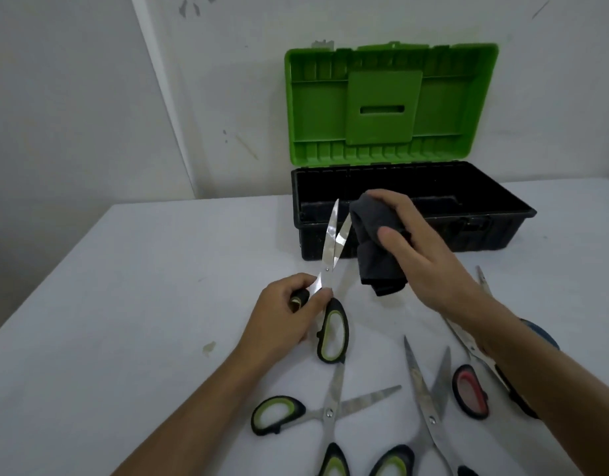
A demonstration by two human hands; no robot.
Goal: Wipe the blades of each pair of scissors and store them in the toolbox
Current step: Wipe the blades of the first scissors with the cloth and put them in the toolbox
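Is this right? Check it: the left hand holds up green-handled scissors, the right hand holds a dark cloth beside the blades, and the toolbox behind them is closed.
Not quite. The head view shows the toolbox open, its green lid standing up. The rest holds: the left hand holds up green-handled scissors, and the right hand holds a dark cloth beside the blades.

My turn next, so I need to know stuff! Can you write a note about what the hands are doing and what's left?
Left hand grips the green-handled scissors by one handle, blades up and slightly open.
Right hand holds a dark cloth beside the blades.
Toolbox is open at the back of the table; no scissors visible inside.
Left: finish wiping this pair, store it, then do the others lying near you, two green-handled and one red-handled.
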